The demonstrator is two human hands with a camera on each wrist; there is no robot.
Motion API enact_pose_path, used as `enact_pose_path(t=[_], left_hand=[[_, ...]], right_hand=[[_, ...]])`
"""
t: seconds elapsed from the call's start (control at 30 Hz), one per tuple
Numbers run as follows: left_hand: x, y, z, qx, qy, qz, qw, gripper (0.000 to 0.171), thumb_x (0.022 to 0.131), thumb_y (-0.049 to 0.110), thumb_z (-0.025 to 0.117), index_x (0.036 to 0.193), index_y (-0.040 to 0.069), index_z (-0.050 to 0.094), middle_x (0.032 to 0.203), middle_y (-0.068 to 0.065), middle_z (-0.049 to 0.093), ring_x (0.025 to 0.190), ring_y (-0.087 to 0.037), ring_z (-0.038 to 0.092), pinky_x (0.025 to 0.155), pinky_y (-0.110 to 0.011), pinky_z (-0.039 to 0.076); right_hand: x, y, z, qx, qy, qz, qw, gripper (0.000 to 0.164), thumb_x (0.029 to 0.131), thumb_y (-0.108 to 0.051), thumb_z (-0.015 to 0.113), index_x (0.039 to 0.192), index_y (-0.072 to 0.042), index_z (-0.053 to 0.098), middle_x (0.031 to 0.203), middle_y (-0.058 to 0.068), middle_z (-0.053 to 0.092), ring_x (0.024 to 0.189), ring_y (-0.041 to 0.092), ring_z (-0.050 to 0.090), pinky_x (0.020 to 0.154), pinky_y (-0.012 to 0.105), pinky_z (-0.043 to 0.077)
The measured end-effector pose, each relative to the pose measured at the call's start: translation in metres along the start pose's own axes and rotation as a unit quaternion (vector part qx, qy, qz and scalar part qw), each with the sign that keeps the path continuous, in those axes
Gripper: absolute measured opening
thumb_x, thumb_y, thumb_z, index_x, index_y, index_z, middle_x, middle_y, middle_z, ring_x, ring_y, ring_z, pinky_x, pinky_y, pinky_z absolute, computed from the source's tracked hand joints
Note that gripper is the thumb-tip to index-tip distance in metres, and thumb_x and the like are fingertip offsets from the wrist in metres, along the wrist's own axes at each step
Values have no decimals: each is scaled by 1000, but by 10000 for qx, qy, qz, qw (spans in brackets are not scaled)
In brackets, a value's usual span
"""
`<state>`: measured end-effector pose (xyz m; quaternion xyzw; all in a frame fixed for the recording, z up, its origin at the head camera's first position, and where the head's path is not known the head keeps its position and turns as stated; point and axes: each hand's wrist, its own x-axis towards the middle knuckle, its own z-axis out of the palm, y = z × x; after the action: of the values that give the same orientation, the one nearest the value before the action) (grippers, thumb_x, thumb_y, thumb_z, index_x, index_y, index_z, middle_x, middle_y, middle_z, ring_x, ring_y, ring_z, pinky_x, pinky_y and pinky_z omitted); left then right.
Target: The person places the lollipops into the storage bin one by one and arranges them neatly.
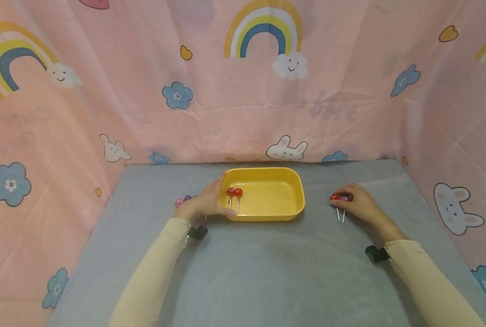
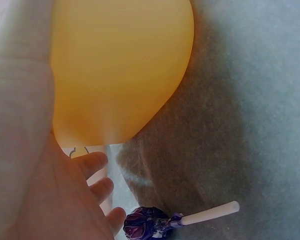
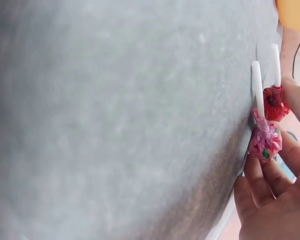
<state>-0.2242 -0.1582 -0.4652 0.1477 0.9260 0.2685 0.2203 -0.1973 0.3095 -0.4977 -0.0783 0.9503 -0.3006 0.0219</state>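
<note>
A yellow plastic basin (image 1: 267,217) stands on the table, with two red-wrapped lollipops (image 1: 238,193) inside at its left end. My left hand (image 1: 210,199) spreads along the basin's left side, touching it, fingers fairly straight. In the left wrist view a purple-wrapped lollipop (image 2: 145,223) lies by those fingertips. To the right of the basin, my right hand (image 1: 359,204) pinches a red lollipop (image 3: 276,104) between thumb and fingers. Beside it is a pink-wrapped lollipop (image 3: 266,140), close to the fingers, its white stick pointing the same way.
Left of the basin, partly behind my left hand, are a pink lollipop (image 1: 179,202) and a purple one (image 1: 187,198). A grey cloth (image 1: 267,272) covers the table. Pink printed curtains (image 1: 210,127) close off the back and sides.
</note>
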Motion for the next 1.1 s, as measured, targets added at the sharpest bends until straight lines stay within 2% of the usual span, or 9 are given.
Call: enact_pose_path(t=[0.33, 0.83, 1.1], left_hand=[[1, -1, 0, -14, 49, 75, 10000, 138, 68, 61, 83, 159, 26, -14, 169, -10, 5, 156, -33, 10, 124, -56, 19], [3, -4, 2, -20, 80, 69, 9999, 137, 67, 61, 83, 158, 26, -14, 169, -10, 6, 156, -33, 11, 124, -56, 19], [3, -4, 2, 15, 94, 66, 9999, 138, 67, 62, 82, 158, 27, -15, 169, -10, 7, 156, -33, 11, 124, -56, 20]], right_hand=[[1, -2, 0, 7, 34, 130, 9999, 47, 90, -39, 72, 114, 2, 68, 121, 24, 58, 113, 39, 53, 97, 59, 42], [2, -2, 2, -20, 100, 88, 9999, 43, 89, -35, 73, 109, 3, 69, 117, 24, 59, 110, 39, 54, 96, 58, 42], [3, -1, 2, -89, 141, 1, 9999, 42, 89, -35, 73, 106, 3, 70, 112, 23, 61, 106, 36, 55, 92, 54, 44]])
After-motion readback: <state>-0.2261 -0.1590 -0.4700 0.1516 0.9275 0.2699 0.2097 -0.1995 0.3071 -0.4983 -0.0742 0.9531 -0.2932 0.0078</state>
